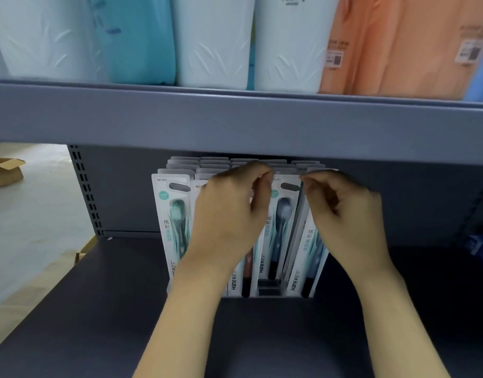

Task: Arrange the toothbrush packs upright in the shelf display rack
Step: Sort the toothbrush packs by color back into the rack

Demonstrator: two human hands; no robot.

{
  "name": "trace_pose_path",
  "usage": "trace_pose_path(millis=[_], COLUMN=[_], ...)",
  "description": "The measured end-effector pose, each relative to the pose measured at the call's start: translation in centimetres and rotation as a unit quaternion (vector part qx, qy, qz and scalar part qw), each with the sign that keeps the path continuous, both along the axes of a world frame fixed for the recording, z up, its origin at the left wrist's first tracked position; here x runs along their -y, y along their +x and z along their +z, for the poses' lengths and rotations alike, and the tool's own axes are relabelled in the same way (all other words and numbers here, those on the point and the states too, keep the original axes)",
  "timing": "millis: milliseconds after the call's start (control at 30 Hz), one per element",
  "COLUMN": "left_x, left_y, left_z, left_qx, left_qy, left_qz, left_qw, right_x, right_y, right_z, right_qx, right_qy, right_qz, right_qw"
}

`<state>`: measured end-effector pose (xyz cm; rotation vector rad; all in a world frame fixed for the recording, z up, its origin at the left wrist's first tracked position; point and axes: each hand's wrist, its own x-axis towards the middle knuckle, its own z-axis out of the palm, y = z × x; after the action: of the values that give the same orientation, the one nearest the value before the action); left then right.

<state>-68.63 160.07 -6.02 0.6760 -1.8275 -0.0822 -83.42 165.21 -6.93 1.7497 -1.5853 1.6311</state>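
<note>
Both hands work at the tops of the toothbrush packs (pixel 282 227) standing in the display rack (pixel 267 291) on the dark lower shelf (pixel 98 309). The left hand (pixel 229 211) pinches the top edge of a middle pack with curled fingers; the right hand (pixel 346 211) pinches the top of the leaning pack (pixel 307 241) at the rack's right side. This looks like straightening: next, tip that pack upright and seat it. The rack holds several rows of packs, with one near slot open.
</note>
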Motion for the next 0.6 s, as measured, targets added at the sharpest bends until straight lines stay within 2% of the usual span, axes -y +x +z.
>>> trace_pose_path(millis=[167,267,333,433,467,533,600], left_x=[-0.7,-0.2,0.6,1.2,1.1,1.3,1.3], left_y=[-2.7,-3.6,-4.4,-5.7,-6.2,-6.8,-7.3], left_z=[0.9,1.3,1.9,2.6,2.9,3.1,3.4], left_qx=[0.073,0.077,0.093,0.138,0.157,0.189,0.226], left_qy=[-0.033,-0.068,-0.091,-0.059,-0.051,-0.027,0.02], left_qz=[0.022,0.035,0.052,0.017,0.003,-0.014,-0.02], left_qw=[0.997,0.994,0.99,0.988,0.986,0.981,0.974], right_x=[-0.4,-0.6,-0.1,0.9,1.2,1.4,1.5], right_y=[-1.3,-2.9,-3.8,-4.1,-4.2,-4.1,-3.9], right_z=[-1.2,-2.8,-3.9,-4.7,-5.1,-5.3,-5.3], right_qx=[-0.005,0.073,0.185,0.414,0.458,0.494,0.506], right_qy=[-0.069,-0.102,-0.096,0.044,0.093,0.17,0.201], right_qz=[-0.07,-0.119,-0.128,-0.051,-0.027,0.02,0.091], right_qw=[0.995,0.985,0.97,0.908,0.884,0.852,0.834])
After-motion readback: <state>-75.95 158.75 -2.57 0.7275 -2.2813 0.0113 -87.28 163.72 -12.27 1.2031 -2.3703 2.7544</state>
